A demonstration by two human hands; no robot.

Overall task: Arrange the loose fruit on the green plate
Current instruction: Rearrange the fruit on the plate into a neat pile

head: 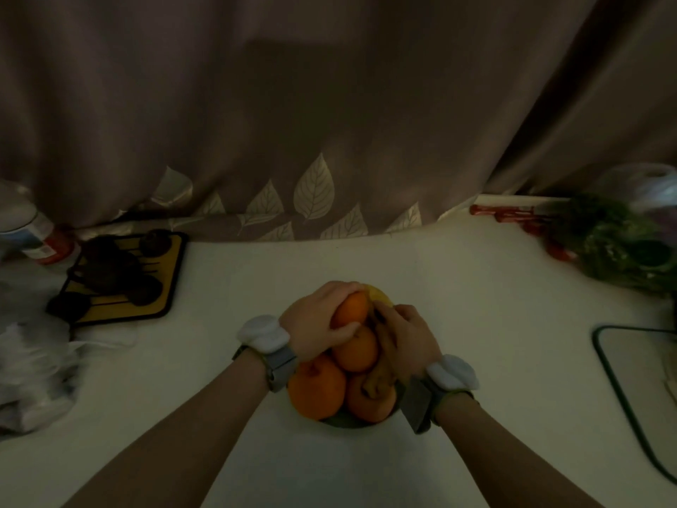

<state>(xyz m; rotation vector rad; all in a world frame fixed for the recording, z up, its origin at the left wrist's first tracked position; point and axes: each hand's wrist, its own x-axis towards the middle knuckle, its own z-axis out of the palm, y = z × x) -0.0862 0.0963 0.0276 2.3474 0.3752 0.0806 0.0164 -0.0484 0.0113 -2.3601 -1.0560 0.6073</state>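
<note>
The green plate (342, 421) sits on the white table in front of me, mostly covered by fruit. Three oranges lie on it: one at front left (317, 392), one at front right (370, 401) and one in the middle (355, 348). My left hand (318, 324) is closed around a fourth orange (350, 309) on top of the pile. My right hand (406, 341) rests on a brownish banana (379, 381) lying along the right side. A yellow fruit (381, 295) shows at the far edge.
A yellow and black mat (172, 273) with several dark round items lies at back left, beside a bottle (33, 232) and plastic bags (33, 375). A bag of greens (622, 243) and red items (513, 214) sit back right. A dark-rimmed board (637, 364) lies right. A curtain hangs behind.
</note>
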